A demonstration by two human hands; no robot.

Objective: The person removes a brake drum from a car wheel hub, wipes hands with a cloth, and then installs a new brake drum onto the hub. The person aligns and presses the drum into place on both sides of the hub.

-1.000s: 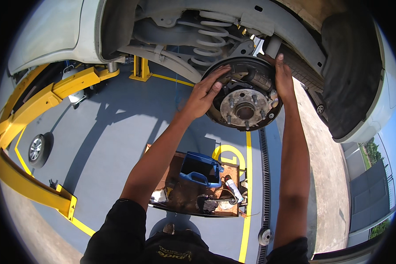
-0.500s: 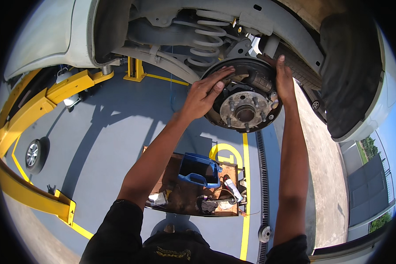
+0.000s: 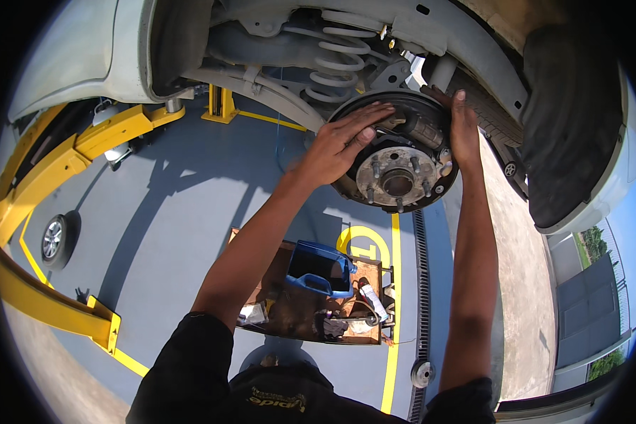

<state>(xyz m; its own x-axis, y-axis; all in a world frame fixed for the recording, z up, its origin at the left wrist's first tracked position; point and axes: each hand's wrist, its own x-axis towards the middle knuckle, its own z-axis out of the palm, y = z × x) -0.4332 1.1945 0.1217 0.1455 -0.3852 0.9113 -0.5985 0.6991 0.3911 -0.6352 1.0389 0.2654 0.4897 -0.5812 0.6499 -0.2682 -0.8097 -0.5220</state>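
Observation:
Ahead of me a drum brake assembly sits under the raised car, its drum off. The studded wheel hub (image 3: 397, 181) is at its centre, surrounded by the dark backing plate (image 3: 364, 106). My left hand (image 3: 343, 145) lies over the assembly's upper left side, fingers stretched out across a brake shoe, thumb pointing up to the right. Around the plate's right edge is my right hand (image 3: 463, 138), thumb up, its fingers reaching behind and mostly hidden. The wheel cylinder area (image 3: 424, 131) shows between both hands.
A coil spring (image 3: 343, 63) and grey suspension arm are behind the brake. Below stands a brown tray (image 3: 279, 300) with a cut-open blue jug (image 3: 321, 268) and a spray can (image 3: 372, 300). A yellow lift arm (image 3: 99, 148), a wheel (image 3: 54, 237) and a round metal part (image 3: 422, 374) are around me.
The view has shifted slightly, so the brake assembly appears a little further right. Both hands keep their places on it, with the left fingers slightly further over its upper part.

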